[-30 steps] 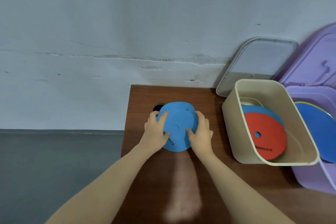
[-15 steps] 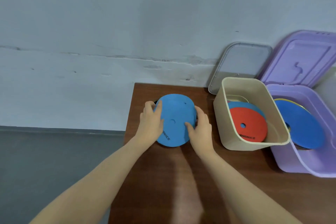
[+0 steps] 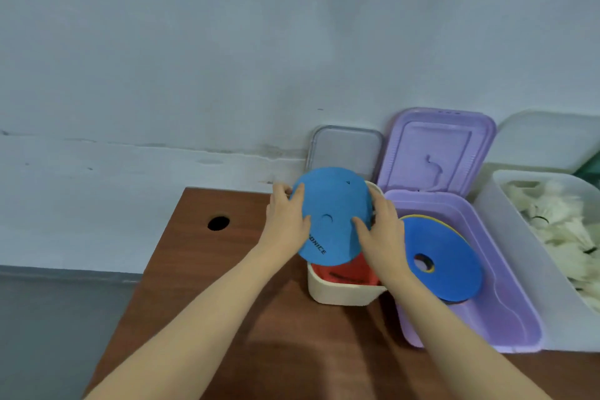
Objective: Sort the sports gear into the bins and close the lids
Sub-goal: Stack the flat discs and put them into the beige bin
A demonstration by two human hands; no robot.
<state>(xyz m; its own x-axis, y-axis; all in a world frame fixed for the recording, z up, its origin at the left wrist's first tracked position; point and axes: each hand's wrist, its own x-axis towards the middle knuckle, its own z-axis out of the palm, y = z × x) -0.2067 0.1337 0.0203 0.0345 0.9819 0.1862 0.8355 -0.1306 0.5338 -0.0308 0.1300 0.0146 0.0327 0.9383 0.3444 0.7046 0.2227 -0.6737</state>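
A blue disc (image 3: 331, 216) is held up between the person's two hands, tilted so its broad face looks toward the camera, directly over the cream bin (image 3: 341, 291). The left hand (image 3: 285, 221) grips the disc's left edge: its thumb lies across the front face, pointing up along the rim, while the other fingers curl round behind the edge and are mostly hidden. The right hand (image 3: 383, 234) grips the right edge in the mirror of that hold, thumb pressed on the front face toward the disc's middle, fingers wrapped behind the rim out of sight. Neither hand is spread wide; both are closed round the thin edge. The disc carries dark lettering near its lower left (partly covered by the left hand) and a small round mark at its centre.

Under the disc, inside the cream bin, a red disc (image 3: 347, 271) shows at the near end. The cream bin stands on a brown wooden table (image 3: 201, 286) that has a round dark hole (image 3: 218, 223) toward its far left. A clear grey lid (image 3: 345, 153) leans against the wall behind the cream bin.

Just beside the cream bin on the right, touching it, stands a purple bin (image 3: 506, 308) with its hinged lid (image 3: 436, 153) raised upright against the wall. Inside it another blue disc (image 3: 444, 266) with a central hole lies slanted, a yellow edge showing behind its upper rim. Farther right a translucent white bin (image 3: 506, 217) holds a heap of white feathered shuttlecocks (image 3: 558, 221).
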